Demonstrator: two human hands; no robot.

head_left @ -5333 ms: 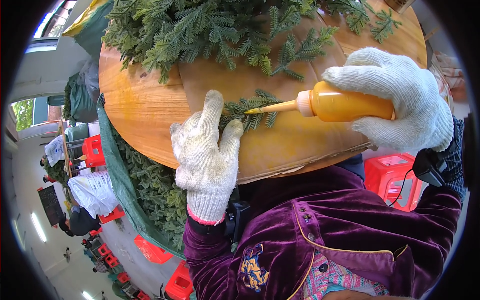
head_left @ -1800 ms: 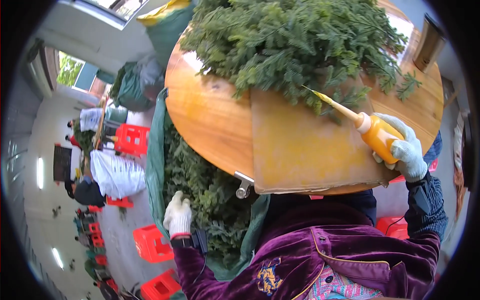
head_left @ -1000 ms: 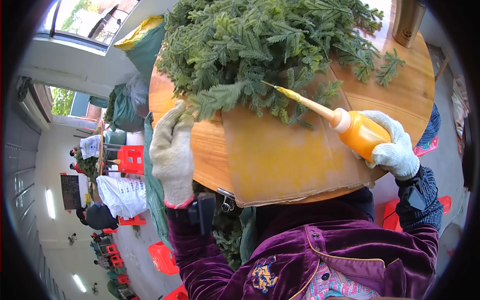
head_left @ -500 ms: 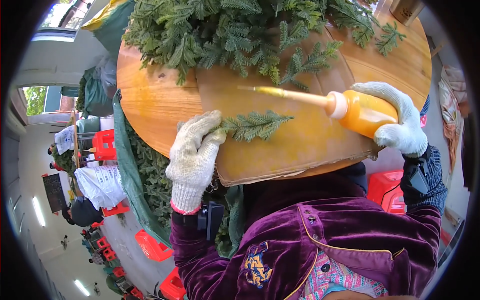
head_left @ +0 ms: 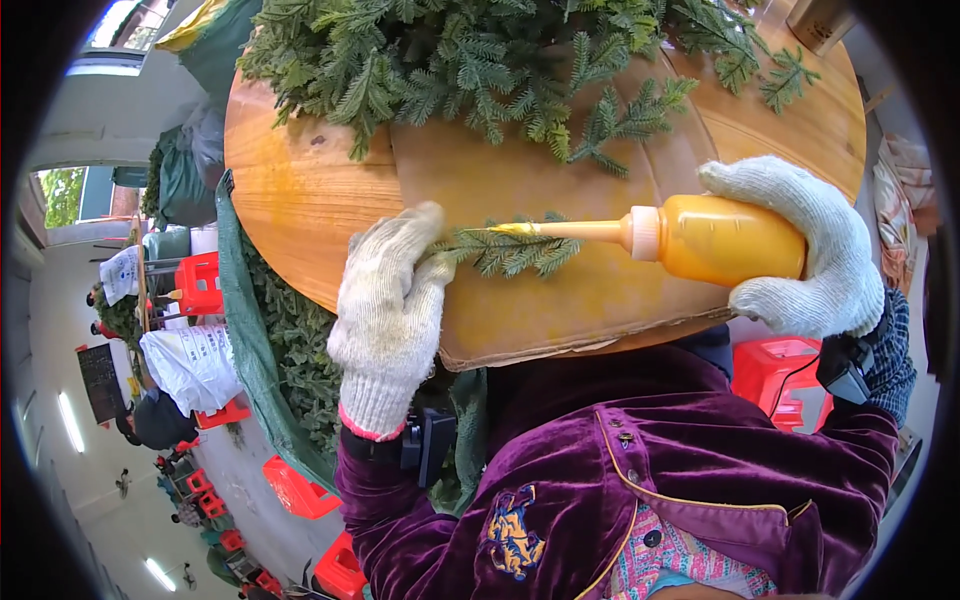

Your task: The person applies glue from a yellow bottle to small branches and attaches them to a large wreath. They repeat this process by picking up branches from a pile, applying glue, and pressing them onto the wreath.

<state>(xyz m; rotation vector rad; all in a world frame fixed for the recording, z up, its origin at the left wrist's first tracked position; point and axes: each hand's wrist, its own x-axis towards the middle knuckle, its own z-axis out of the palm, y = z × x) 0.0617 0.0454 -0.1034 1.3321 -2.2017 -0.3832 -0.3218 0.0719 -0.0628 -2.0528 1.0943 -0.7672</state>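
Since half a second ago my right hand (head_left: 800,250) has swung the orange squeeze bottle (head_left: 730,240) lower, its nozzle now on the green sprig (head_left: 510,250). My left hand (head_left: 390,310) pinches the sprig's left end against the cardboard sheet (head_left: 560,300); the stem is hidden under my glove. The cardboard overhangs the round wooden table (head_left: 290,200) at its near edge. Bare wood lies left; a heap of green branches (head_left: 480,60) crowds the far side

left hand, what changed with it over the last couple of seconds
The left hand came up from beside the table, fetched a green sprig and now pins it on the cardboard. The right hand kept the orange squeeze bottle, swinging its nozzle down to the sprig.
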